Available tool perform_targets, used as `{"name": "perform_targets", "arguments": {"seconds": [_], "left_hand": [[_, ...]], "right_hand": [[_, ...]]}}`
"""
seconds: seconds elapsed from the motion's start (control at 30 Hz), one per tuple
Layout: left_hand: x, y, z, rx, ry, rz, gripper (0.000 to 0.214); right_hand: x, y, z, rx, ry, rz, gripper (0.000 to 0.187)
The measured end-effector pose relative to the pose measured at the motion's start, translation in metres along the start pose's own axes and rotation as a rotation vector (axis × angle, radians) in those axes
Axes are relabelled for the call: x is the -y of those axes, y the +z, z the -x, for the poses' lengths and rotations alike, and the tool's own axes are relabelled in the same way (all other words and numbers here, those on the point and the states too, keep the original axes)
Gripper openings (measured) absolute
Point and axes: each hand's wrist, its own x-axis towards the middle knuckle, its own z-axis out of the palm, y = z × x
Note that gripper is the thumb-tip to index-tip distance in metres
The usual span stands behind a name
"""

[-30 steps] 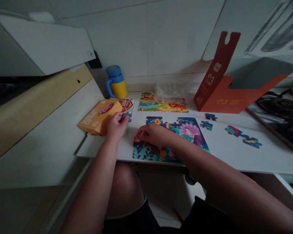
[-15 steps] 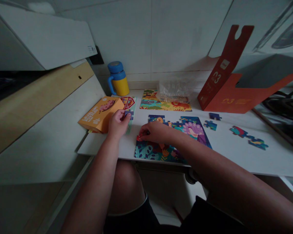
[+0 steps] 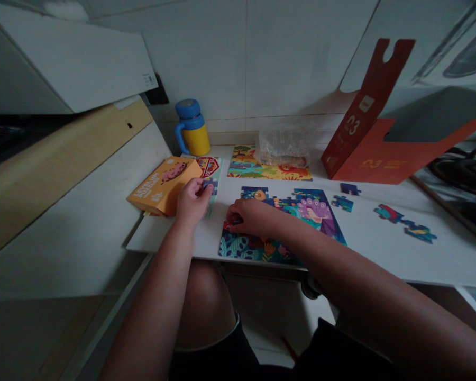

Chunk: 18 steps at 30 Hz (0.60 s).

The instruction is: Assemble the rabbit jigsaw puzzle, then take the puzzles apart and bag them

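Observation:
My left hand (image 3: 193, 200) is closed, thumb against fingers, on a blue-purple puzzle piece (image 3: 211, 185) beside the yellow box. To its right, my right hand (image 3: 248, 216) bends over the left edge of a partly assembled jigsaw puzzle (image 3: 241, 247). Its fingertips are pinched at a piece with red on it (image 3: 227, 226); part of that piece is hidden under the fingers. Dark blue sea-like pictures and a purple peacock (image 3: 315, 211) show on the puzzle. My right hand and forearm cover its middle.
Several loose pieces (image 3: 343, 202) lie right of the puzzle. Behind it are a yellow-orange puzzle (image 3: 246, 168) and clear plastic wrap (image 3: 281, 145). A yellow puzzle box (image 3: 162, 188), a blue-yellow mug (image 3: 194, 129) and an open orange box (image 3: 365, 151) stand around.
My right hand's fingers have shifted very slightly at the puzzle's left edge, covering more of the red piece. The left hand stays in place with its piece.

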Motion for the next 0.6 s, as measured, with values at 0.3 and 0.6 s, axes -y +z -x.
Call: {"name": "perform_targets", "arguments": {"seconds": [0.3, 0.6], "left_hand": [[-0.003, 0.001, 0.000, -0.003, 0.011, 0.022, 0.027], [-0.009, 0.001, 0.000, -0.023, -0.040, -0.006, 0.026]], "right_hand": [[0.034, 0.033, 0.049, -0.067, -0.267, 0.154, 0.051], [0.025, 0.036, 0.085, -0.279, -0.171, 0.169, 0.034]]}}
